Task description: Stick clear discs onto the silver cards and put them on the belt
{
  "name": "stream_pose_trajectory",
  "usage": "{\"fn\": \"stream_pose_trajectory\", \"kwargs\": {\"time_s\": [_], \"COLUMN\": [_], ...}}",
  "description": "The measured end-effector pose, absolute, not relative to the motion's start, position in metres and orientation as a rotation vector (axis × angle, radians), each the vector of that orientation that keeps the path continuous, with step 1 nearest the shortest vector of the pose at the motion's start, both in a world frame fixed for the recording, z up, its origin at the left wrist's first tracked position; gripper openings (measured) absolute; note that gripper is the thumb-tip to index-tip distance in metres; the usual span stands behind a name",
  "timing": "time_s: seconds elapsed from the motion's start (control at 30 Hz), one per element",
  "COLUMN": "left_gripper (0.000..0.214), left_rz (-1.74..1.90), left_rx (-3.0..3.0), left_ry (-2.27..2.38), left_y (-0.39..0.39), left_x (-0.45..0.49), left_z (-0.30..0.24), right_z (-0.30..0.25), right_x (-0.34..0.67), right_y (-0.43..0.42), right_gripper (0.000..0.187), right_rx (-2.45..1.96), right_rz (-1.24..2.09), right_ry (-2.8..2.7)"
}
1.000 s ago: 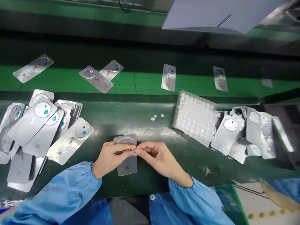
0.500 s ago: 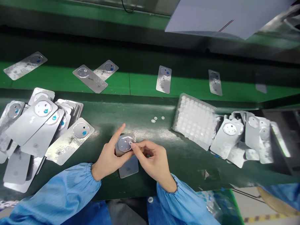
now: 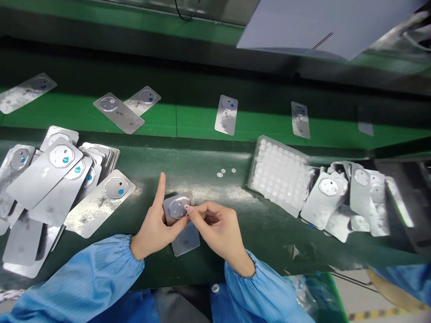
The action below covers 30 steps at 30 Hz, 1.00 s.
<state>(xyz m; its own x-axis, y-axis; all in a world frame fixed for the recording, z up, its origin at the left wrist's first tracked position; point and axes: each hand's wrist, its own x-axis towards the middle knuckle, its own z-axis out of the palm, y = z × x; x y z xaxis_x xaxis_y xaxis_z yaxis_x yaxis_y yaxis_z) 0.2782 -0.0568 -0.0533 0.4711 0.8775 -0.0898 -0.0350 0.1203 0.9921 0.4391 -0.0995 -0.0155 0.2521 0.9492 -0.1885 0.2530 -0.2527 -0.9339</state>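
Observation:
My left hand [image 3: 154, 226] grips a grey phone back cover [image 3: 185, 239] by its upper end, thumb across it and index finger pointing up. The cover's octagonal camera ring [image 3: 178, 207] faces me. My right hand [image 3: 218, 225] pinches a tiny round piece [image 3: 187, 209] between thumb and forefinger and presses it at the ring's right edge. Both wrists wear blue sleeves.
A pile of grey covers [image 3: 48, 183] lies at the left, another heap [image 3: 349, 193] at the right. A white cell tray [image 3: 278, 173] sits right of centre, three small discs [image 3: 225, 172] beside it. More covers [image 3: 227, 115] lie on the green belt behind.
My left index finger lifted off the cover and now points up. The cover tilted so its ring faces me, and my right hand brought the small piece onto the ring.

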Motion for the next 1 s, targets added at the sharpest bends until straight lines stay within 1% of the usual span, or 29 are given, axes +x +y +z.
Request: {"fn": "stream_pose_trajectory", "kwargs": {"time_s": [0.17, 0.33, 0.4, 0.5, 0.53, 0.63, 0.73, 0.8, 0.83, 0.93, 0.97, 1.0], "left_gripper": [0.108, 0.096, 0.083, 0.042, 0.036, 0.039, 0.045, 0.049, 0.055, 0.085, 0.087, 0.084], "left_rz": [0.751, 0.797, 0.791, 0.741, 0.729, 0.723, 0.742, 0.771, 0.778, 0.840, 0.880, 0.925], "left_rx": [1.202, 1.128, 1.107, 1.039, 1.010, 0.966, 0.997, 1.054, 1.097, 1.311, 1.427, 1.555], "left_ry": [0.832, 0.815, 0.847, 0.859, 0.860, 0.901, 0.938, 0.905, 0.865, 0.870, 0.980, 1.149], "left_y": [-0.058, -0.058, -0.053, -0.042, -0.039, -0.039, -0.043, -0.035, -0.026, 0.024, 0.047, 0.072], "left_x": [0.276, 0.274, 0.274, 0.276, 0.276, 0.279, 0.281, 0.278, 0.273, 0.238, 0.219, 0.198], "left_z": [-0.050, -0.042, -0.041, -0.045, -0.047, -0.047, -0.039, -0.033, -0.030, -0.014, -0.006, 0.001], "right_z": [-0.011, -0.001, -0.002, -0.011, -0.015, -0.025, -0.031, -0.032, -0.030, -0.014, -0.005, 0.002], "right_x": [0.439, 0.450, 0.455, 0.460, 0.461, 0.462, 0.459, 0.458, 0.457, 0.453, 0.451, 0.448], "right_y": [-0.100, -0.091, -0.086, -0.082, -0.083, -0.095, -0.107, -0.100, -0.088, -0.025, 0.002, 0.028], "right_gripper": [0.030, 0.044, 0.042, 0.042, 0.046, 0.053, 0.047, 0.045, 0.045, 0.050, 0.051, 0.051], "right_rx": [-1.693, -1.703, -1.672, -1.547, -1.498, -1.423, -1.473, -1.515, -1.528, -1.545, -1.545, -1.550], "right_rz": [1.064, 1.177, 1.185, 1.323, 1.371, 1.462, 1.536, 1.508, 1.463, 1.234, 1.150, 1.088], "right_ry": [-1.097, -1.139, -1.137, -1.112, -1.102, -1.128, -1.226, -1.272, -1.281, -1.252, -1.224, -1.194]}}
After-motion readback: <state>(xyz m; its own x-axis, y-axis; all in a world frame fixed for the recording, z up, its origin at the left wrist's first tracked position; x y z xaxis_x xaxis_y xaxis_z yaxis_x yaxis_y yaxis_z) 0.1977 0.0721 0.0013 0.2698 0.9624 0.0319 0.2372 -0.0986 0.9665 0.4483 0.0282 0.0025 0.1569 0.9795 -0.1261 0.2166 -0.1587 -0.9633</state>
